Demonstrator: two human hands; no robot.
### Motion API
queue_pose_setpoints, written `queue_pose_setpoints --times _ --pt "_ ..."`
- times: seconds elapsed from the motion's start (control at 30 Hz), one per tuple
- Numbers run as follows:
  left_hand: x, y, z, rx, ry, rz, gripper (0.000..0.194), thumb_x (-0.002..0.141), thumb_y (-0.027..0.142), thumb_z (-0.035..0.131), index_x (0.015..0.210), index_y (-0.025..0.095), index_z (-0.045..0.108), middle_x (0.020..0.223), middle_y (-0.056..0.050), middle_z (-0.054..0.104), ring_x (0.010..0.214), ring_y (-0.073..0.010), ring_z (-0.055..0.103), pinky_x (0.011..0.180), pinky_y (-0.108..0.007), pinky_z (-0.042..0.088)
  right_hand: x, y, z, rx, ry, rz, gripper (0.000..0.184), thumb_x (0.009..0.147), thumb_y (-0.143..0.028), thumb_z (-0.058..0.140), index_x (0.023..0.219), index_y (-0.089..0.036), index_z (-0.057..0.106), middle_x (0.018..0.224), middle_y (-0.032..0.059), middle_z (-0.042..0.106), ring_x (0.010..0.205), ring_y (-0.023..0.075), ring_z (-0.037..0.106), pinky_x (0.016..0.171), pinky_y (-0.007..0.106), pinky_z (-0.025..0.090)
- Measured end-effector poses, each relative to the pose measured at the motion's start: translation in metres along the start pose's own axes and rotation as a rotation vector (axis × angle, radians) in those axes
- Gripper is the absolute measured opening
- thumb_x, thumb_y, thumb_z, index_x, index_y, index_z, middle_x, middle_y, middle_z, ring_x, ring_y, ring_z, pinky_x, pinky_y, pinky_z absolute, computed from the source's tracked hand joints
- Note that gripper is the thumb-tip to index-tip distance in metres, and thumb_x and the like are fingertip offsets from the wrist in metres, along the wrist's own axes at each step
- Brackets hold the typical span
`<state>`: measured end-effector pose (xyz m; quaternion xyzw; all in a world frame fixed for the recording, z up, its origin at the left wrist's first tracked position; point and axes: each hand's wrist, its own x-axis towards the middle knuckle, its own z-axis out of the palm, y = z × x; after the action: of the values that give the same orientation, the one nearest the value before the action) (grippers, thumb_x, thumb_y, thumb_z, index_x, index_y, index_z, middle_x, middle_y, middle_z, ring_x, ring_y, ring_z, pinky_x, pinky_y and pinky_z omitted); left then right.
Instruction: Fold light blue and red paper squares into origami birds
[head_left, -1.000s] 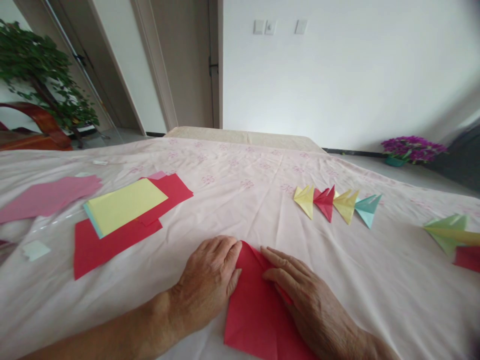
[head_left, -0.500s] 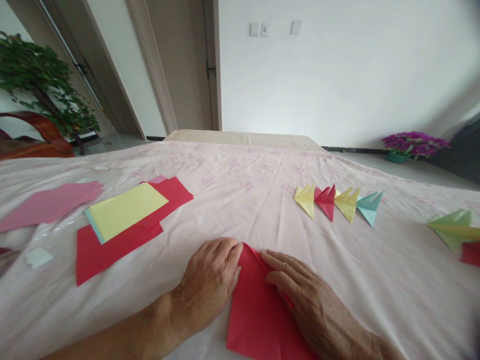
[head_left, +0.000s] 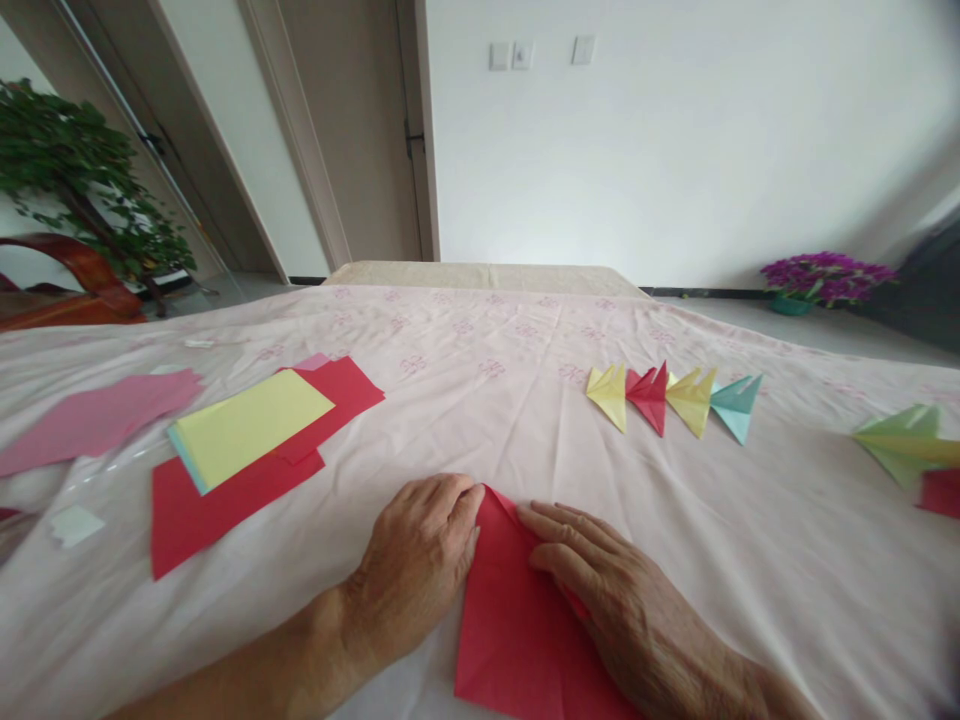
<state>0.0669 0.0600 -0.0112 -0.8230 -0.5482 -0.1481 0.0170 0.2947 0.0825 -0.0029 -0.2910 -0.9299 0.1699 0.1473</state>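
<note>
A sheet of red paper [head_left: 502, 620] is laid on the pale pink cloth [head_left: 450, 420], close in front of the person and between the two hands. The paper is bright red, flat and plain, with faint fold lines seen low down. Its left edge is long and straight. Its right side is folded in on a slant, so a thin flap is made there. The far end is brought to a narrow tip, and the near end is made much wider. Part of the near end is cut off by the bottom of the view.

The tip is pointed away from the person. The long axis is run from near to far, and it is tilted a little to the left at the far end.

The left hand [head_left: 427, 540] is kept at the left edge by the tip, with its fingers bent and bunched. The right hand [head_left: 622, 580] is rested on the folded right side, with its fingers stretched toward the tip and set close together. Both hands are touching the paper, but their undersides are hidden, so whether it is pinched or only pressed cannot be told.

Off to the left, a yellow sheet [head_left: 255, 430] is stacked over red sheets [head_left: 225, 520].
</note>
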Motion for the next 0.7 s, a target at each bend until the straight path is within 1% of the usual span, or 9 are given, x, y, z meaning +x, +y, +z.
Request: queue_pose_setpoints --times 0.13,0.27,0.4,0.5,0.6,0.7 --pt "-0.0002 -0.0019 0.0026 -0.009 0.012 -0.001 0.025 0.091 0.014 0.048 0.115 0.018 0.055 0.111 -0.007 0.061 0.103 -0.0228 0.057 0.092 -0.041 0.048 0.0005 -0.0003 -0.0009 0.013 0.004 -0.01 0.025 0.099 -0.016 0.036 0.107 -0.018 0.06 0.141 0.0113 0.051 0.132 0.0193 0.044 0.11 0.039 0.039" --pt "0.0021 -0.0033 0.0044 -0.008 0.02 -0.011 0.023 0.091 0.02 0.054 0.115 0.02 0.055 0.109 -0.005 0.062 0.101 -0.0232 0.057 0.089 -0.042 0.048 0.0014 -0.0009 -0.002 0.021 -0.005 -0.016 0.024 0.099 -0.017 0.037 0.106 -0.017 0.06 0.14 0.013 0.051 0.132 0.0202 0.044 0.11 0.04 0.039" --pt "0.0045 -0.0021 0.0018 0.001 0.012 -0.02 0.021 0.091 0.021 0.057 0.111 0.021 0.057 0.105 -0.004 0.062 0.098 -0.0232 0.058 0.087 -0.043 0.048 0.0022 -0.0009 -0.0022 0.013 -0.013 -0.017 0.026 0.1 -0.017 0.035 0.106 -0.015 0.06 0.139 0.0153 0.052 0.132 0.0206 0.044 0.11 0.04 0.039" --pt "0.0057 -0.0019 -0.0008 0.003 0.014 -0.022 0.02 0.09 0.023 0.059 0.109 0.021 0.057 0.105 -0.004 0.063 0.098 -0.0237 0.058 0.087 -0.044 0.047 0.0027 -0.0004 -0.0025 0.007 -0.013 -0.022 0.025 0.099 -0.016 0.036 0.107 -0.015 0.059 0.139 0.0146 0.052 0.133 0.0204 0.044 0.11 0.04 0.039" --pt "0.0061 -0.003 0.0 0.003 0.054 -0.01 0.027 0.088 0.023 0.062 0.114 0.02 0.057 0.111 -0.007 0.063 0.103 -0.0245 0.058 0.089 -0.044 0.047 0.0025 -0.0003 -0.0029 0.0 -0.021 -0.015 0.023 0.099 -0.016 0.039 0.107 -0.016 0.06 0.14 0.0128 0.051 0.133 0.0203 0.043 0.111 0.04 0.038" --pt "0.0052 -0.0057 0.0055 0.008 0.137 0.056 0.041 0.089 0.014 0.059 0.128 0.017 0.05 0.123 -0.009 0.06 0.115 -0.0248 0.054 0.096 -0.043 0.045 0.0019 -0.0007 -0.0027 -0.006 -0.009 -0.021 0.022 0.098 -0.015 0.04 0.106 -0.017 0.06 0.139 0.0123 0.052 0.132 0.0203 0.044 0.11 0.041 0.038"
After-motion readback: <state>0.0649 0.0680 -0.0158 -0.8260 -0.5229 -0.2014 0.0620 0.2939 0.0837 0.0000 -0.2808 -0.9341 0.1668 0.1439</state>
